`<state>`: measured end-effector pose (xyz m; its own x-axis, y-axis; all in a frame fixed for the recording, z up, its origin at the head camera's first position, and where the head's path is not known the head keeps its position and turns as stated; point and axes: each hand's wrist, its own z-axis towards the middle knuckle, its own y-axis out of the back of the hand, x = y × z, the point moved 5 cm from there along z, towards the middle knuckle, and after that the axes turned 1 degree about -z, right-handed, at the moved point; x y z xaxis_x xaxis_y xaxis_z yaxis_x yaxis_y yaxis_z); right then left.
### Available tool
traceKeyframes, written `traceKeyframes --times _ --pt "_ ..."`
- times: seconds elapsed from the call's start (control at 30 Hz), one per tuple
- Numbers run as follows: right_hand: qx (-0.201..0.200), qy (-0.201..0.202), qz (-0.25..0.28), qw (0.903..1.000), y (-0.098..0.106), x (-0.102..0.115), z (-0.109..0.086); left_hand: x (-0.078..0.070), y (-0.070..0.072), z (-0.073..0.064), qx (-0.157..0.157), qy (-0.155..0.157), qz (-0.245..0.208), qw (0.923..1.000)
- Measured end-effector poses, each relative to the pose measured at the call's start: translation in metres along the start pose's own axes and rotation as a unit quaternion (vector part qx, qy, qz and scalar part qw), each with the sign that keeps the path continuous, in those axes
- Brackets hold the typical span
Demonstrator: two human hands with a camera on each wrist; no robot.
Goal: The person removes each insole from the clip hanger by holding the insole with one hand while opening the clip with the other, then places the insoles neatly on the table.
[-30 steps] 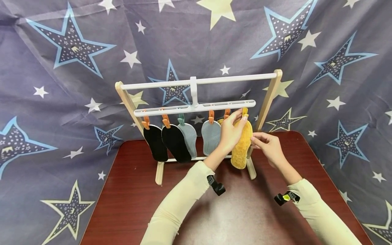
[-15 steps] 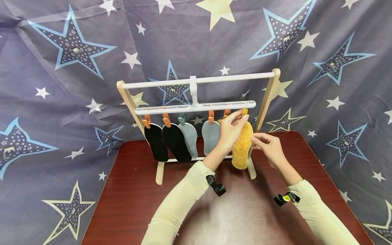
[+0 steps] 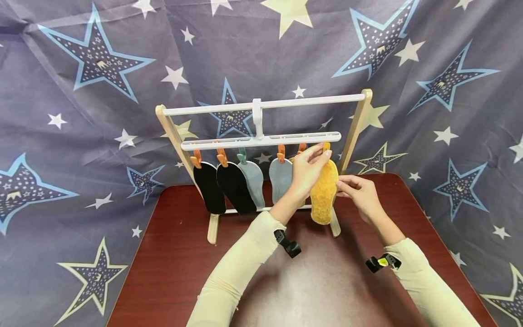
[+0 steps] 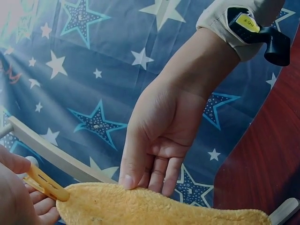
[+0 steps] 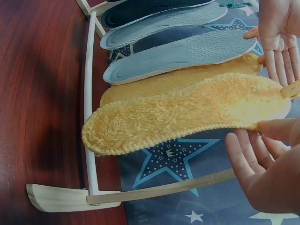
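A fuzzy yellow insole [image 3: 324, 195] hangs at the right end of a white hanger [image 3: 261, 141]. My left hand [image 3: 307, 173] pinches the yellow clothespin [image 4: 45, 183] at the insole's top, thumb on one side and fingers on the other. My right hand [image 3: 359, 196] pinches the insole's right edge between thumb and fingers, plain in the right wrist view. The clothespin's jaws bite the insole's end. Behind it hangs a second yellow insole [image 5: 183, 84] from an orange clothespin [image 3: 301, 149], mostly hidden by my left hand in the head view.
Two black insoles [image 3: 235, 188] and two grey-blue insoles [image 3: 280, 179] hang from orange and green clothespins. The hanger hooks over the top bar of a wooden stand [image 3: 354, 131] on a dark red table [image 3: 171, 254]. A star-patterned cloth [image 3: 135, 109] rises behind.
The lower end of the yellow insole has swung slightly to the right. Both hands keep nearly the same places and holds.
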<state>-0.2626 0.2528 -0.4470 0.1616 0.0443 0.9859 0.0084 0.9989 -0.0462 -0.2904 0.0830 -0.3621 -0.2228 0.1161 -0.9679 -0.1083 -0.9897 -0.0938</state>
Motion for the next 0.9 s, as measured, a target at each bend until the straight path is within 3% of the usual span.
traceKeyframes --times 0.33,0.6,0.9 --pt "0.008 -0.008 0.004 0.9999 0.003 0.000 -0.001 -0.003 0.006 0.001 0.019 -0.029 0.059 0.9977" --pt "0.017 -0.004 0.020 0.9997 0.006 0.002 -0.001 -0.010 0.004 0.003 0.049 -0.080 0.129 0.9872" --pt "0.030 0.000 0.009 0.9995 0.004 0.005 0.003 -0.011 0.009 0.007 0.060 -0.096 0.149 0.9823"
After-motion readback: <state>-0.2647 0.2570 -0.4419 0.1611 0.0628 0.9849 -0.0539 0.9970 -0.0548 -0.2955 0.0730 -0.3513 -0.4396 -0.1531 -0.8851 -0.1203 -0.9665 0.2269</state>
